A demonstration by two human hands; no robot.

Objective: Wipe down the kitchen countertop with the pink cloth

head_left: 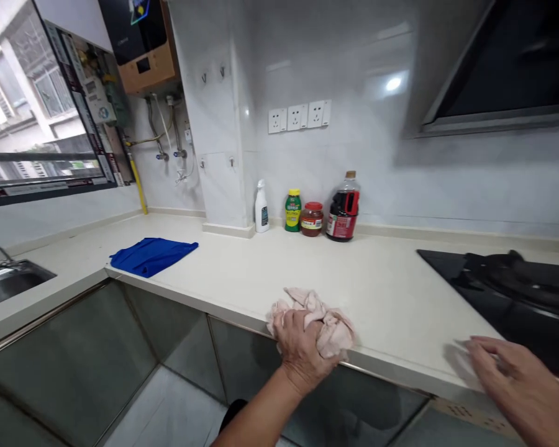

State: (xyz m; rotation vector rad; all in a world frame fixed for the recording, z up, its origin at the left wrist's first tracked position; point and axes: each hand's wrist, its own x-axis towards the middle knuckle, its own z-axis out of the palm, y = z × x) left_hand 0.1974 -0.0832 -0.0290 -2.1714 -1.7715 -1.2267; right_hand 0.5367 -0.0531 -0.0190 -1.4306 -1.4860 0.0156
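Note:
My left hand is closed around a crumpled pale pink cloth at the front edge of the cream countertop. The cloth bunches up past my fingers and lies partly on the counter top, partly over its edge. At the right, my right hand hovers by the counter's front edge near the black gas stove. Its fingers are loosely bent and apart, with nothing visible in them. A blue cloth lies spread flat on the counter at the left corner.
Along the wall stand a white spray bottle, a green bottle with a yellow cap, a red-lidded jar and a large dark sauce bottle. A steel sink is at far left. A range hood overhangs the stove.

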